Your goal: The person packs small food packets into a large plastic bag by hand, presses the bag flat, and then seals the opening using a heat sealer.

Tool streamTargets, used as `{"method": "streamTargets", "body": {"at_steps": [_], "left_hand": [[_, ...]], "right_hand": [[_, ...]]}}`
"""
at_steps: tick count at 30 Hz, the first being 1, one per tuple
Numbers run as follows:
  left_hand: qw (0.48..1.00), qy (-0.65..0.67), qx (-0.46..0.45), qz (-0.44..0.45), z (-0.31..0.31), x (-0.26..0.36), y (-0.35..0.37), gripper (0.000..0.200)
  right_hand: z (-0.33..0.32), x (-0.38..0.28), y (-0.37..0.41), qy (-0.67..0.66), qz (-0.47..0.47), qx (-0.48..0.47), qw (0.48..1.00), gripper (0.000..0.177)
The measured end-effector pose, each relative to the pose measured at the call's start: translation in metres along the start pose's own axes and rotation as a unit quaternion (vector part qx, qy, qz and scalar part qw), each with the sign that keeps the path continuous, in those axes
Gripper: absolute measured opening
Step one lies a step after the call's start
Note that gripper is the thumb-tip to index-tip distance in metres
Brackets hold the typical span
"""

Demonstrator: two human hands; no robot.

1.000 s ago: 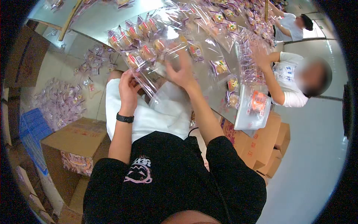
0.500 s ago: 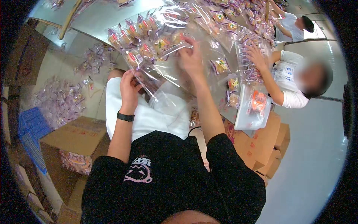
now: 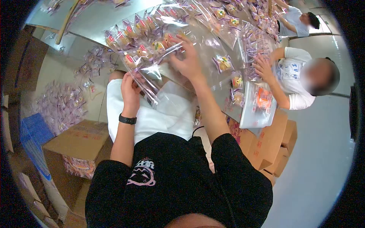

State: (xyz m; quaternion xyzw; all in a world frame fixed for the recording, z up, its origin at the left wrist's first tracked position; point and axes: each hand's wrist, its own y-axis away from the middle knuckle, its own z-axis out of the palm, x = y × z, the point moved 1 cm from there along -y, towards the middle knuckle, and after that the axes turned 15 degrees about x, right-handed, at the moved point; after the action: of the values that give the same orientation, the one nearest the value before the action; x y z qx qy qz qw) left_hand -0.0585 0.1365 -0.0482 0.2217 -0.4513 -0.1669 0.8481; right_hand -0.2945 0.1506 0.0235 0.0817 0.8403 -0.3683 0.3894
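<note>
A large clear plastic bag (image 3: 157, 70) lies over the table edge and hangs above my lap. Two rows of individually wrapped pastries (image 3: 142, 27) show through or on it. My left hand (image 3: 130, 93) is closed on the bag's near left corner, with its fingertips partly hidden. My right hand (image 3: 186, 62) has its fingers stretched out and its thumb apart, touching the right end of the nearer row beside a wrapped pastry (image 3: 168, 38). Further right lies a single wrapped pastry (image 3: 222, 64).
A co-worker's hands (image 3: 265, 68) rest on packed pastries at the right. Beside them stands a white box (image 3: 258, 110) with an orange print. Cardboard boxes (image 3: 78, 136) stand at my left and right. A pile of packets (image 3: 62, 100) lies on the floor, near a blue crate (image 3: 34, 129).
My right hand has moved left along the nearer row, and its fingers have spread. The pastry rows have shifted slightly left. My left hand stays at the bag corner.
</note>
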Motion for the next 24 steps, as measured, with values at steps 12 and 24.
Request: {"method": "streamTargets", "body": {"at_steps": [12, 24], "left_hand": [[1.000, 0.001, 0.008, 0.011, -0.002, -0.002, -0.006, 0.020], [1.000, 0.002, 0.021, -0.017, -0.008, -0.008, -0.013, 0.024]], "right_hand": [[0.028, -0.011, 0.008, -0.026, -0.070, 0.054, 0.996, 0.052], [0.022, 0.011, 0.009, 0.011, -0.044, 0.054, 0.998, 0.073]]}}
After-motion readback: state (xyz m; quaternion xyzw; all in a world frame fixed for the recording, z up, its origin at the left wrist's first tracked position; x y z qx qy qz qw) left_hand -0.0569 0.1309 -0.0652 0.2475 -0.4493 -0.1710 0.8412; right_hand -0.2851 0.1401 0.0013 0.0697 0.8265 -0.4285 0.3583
